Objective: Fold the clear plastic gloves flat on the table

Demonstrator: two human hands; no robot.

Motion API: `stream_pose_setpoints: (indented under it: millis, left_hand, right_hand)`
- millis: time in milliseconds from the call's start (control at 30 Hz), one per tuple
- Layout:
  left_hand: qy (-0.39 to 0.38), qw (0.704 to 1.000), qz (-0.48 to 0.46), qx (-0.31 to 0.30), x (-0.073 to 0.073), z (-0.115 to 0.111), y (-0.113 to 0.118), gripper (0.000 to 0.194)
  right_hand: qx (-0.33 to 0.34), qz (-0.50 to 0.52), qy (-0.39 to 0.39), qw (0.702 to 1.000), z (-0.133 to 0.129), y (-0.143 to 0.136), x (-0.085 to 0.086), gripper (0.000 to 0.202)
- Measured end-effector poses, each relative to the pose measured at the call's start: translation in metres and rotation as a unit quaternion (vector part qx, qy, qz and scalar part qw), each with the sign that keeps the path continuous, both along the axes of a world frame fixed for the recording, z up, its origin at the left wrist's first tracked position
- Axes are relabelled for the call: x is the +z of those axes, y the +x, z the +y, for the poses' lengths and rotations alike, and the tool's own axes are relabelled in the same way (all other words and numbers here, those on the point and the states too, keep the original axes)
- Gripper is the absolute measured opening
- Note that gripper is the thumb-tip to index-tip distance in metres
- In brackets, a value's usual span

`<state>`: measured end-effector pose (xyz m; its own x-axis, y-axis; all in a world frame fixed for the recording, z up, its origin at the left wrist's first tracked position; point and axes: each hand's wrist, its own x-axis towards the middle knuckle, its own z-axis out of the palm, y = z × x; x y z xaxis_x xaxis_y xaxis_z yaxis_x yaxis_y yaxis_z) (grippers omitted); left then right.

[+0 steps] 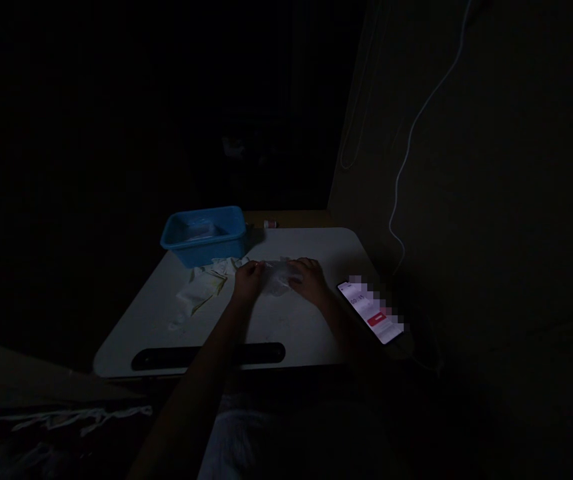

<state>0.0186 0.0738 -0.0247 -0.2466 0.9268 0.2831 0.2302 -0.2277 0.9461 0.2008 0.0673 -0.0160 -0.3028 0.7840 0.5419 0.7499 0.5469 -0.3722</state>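
Observation:
Over the middle of a white table (306,340), a thin, clear plastic bag (277,277) is stretched between my two hands. My left hand (249,280) pinches its left edge between thumb and fingers. On the other side my right hand (309,279) has its fingers curled around the bag's right part. Whether anything is inside the bag is too dark to tell. Left of my left hand lies crumpled white and yellowish wrapping (203,288), close to the front of a blue plastic basket (211,252).
Something pale and translucent lies inside the basket. Beyond the right edge of the table a lit phone (370,312) shows a timer. A white cable (409,137) hangs along the right wall. A small container (270,225) is behind the table, and a dark slot (261,353) runs along its front.

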Motion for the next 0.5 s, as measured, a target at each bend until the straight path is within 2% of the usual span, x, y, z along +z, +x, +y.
stream_pose_setpoints:
  millis: [167,300,500]
  left_hand:
    - [-0.009,0.999,-0.025,-0.016,-0.001,-0.002,-0.001,0.042]
    - [-0.009,0.999,-0.032,-0.040,0.003,-0.006,0.006,0.035]
    - [-0.031,0.994,0.075,-0.067,0.005,-0.007,0.010,0.024]
  right_hand:
    - [-0.022,0.034,-0.008,0.999,0.006,0.003,-0.003,0.014]
    - [-0.030,0.083,-0.036,0.995,0.006,0.005,-0.002,0.017]
    - [-0.055,0.105,-0.095,0.988,0.006,0.005,-0.004,0.022]
